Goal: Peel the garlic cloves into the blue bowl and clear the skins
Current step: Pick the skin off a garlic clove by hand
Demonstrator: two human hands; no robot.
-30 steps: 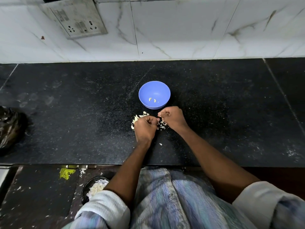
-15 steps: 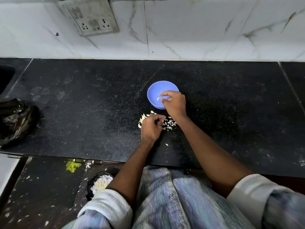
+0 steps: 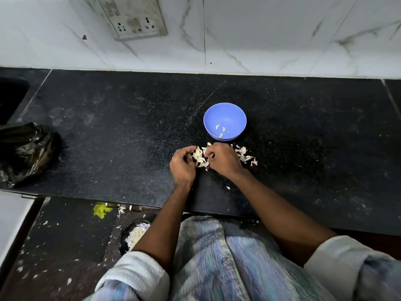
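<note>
My left hand (image 3: 183,165) and right hand (image 3: 223,160), fingers curled, dig into the garlic skins (image 3: 200,157) mid-countertop (image 3: 108,148); whether either pinches a clove, can't tell. Blue bowl (image 3: 225,115) just behind, three peeled cloves (image 3: 220,130) inside.

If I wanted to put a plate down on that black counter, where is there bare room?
Two bare patches: the wide stretch between the black plastic bag and the blue bowl, and the counter right of the bowl out to the frame's edge. It is crowded just in front of the bowl, where both hands work in the garlic skins.
</note>
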